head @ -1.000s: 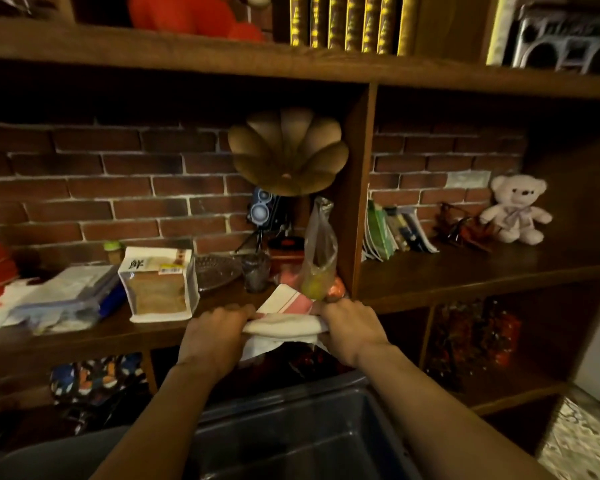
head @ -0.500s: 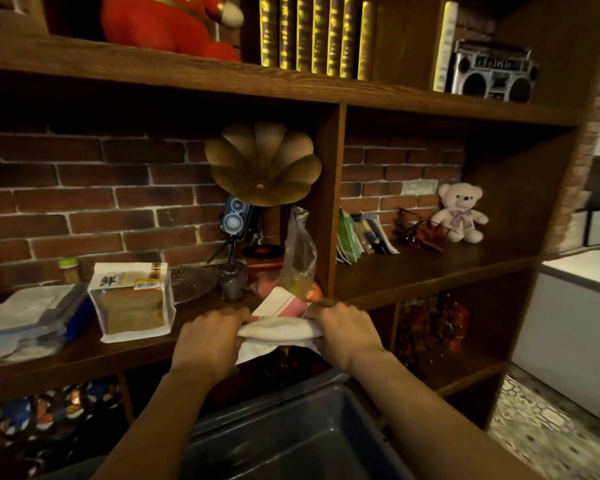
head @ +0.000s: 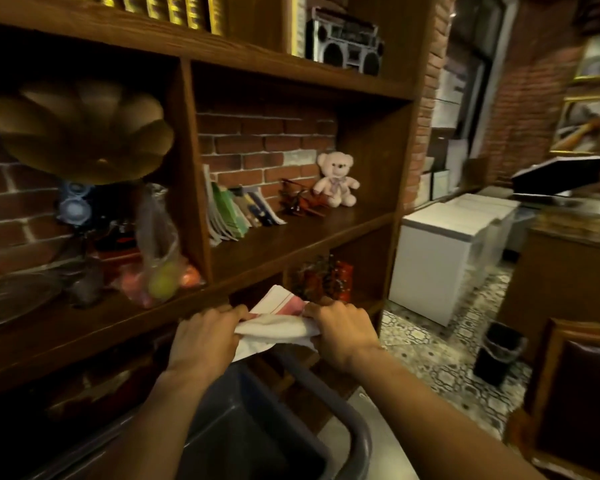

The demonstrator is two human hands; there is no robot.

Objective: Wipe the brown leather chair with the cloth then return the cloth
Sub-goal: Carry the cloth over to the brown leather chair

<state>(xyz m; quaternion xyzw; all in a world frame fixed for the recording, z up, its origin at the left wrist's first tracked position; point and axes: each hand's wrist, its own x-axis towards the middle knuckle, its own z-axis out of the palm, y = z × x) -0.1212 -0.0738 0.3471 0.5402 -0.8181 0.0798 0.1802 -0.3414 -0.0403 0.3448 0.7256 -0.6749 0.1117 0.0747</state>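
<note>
A white cloth (head: 278, 327) with a red-striped end is folded and stretched between my two hands, held in front of the wooden shelf's edge. My left hand (head: 205, 336) grips its left end and my right hand (head: 340, 327) grips its right end. The brown leather chair (head: 582, 389) shows at the lower right edge of the view, with a wooden frame and dark padded back, well to the right of my hands.
The wooden shelf unit (head: 291, 233) holds a bag of fruit (head: 160, 258), books, a teddy bear (head: 336, 178) and a boombox (head: 347, 43). A dark plastic bin (head: 278, 427) sits below my hands. White cabinets (head: 440, 251) and a black waste basket (head: 499, 351) stand on the tiled floor.
The view has swung to the right, bringing the tiled floor, white cabinets and chair into sight. Both hands keep the cloth and have shifted right along the shelf edge.
</note>
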